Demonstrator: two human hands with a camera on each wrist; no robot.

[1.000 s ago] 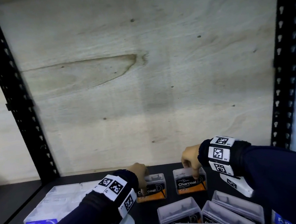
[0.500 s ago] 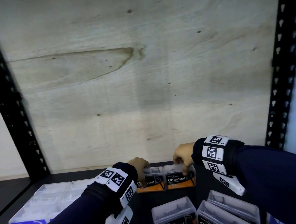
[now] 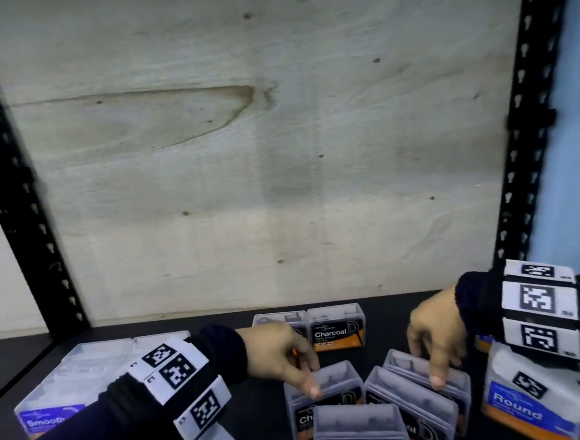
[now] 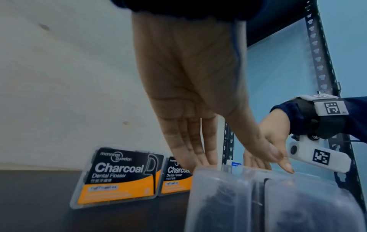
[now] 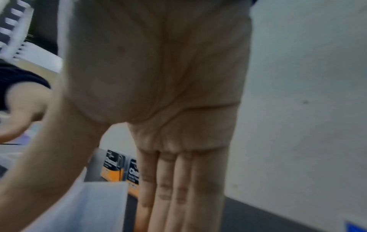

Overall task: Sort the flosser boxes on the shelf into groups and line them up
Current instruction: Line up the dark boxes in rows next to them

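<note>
a pale plywood back panel (image 3: 277,152) rises behind a dark shelf (image 3: 254,411), framed by black perforated uprights (image 3: 525,169) at left and right. against the far edge, near the middle, two charcoal flosser boxes (image 3: 337,328) stand side by side, touching, labels facing outward; the left wrist view shows their black and orange fronts clearly. at the left of the shelf lies a block of white smooth boxes (image 3: 54,401), blue label at the near end. at the right stands a round box (image 3: 534,395) with a blue and orange label, partly behind the right wrist band.

in the near middle sits a loose cluster of clear-lidded charcoal boxes (image 3: 358,428), not lined up, some angled. the left hand (image 3: 277,358) reaches down to the leftmost box of the cluster (image 3: 322,389), fingers nearly straight behind its far top edge and thumb at its near edge, spread fairly narrow; whether it actually grips i cannot tell. the right hand (image 3: 434,340) comes down on the tilted box at the right of the cluster (image 3: 426,371), fingers extended over its far side and thumb on the near top edge, palm open; a firm hold is not visible.
</note>
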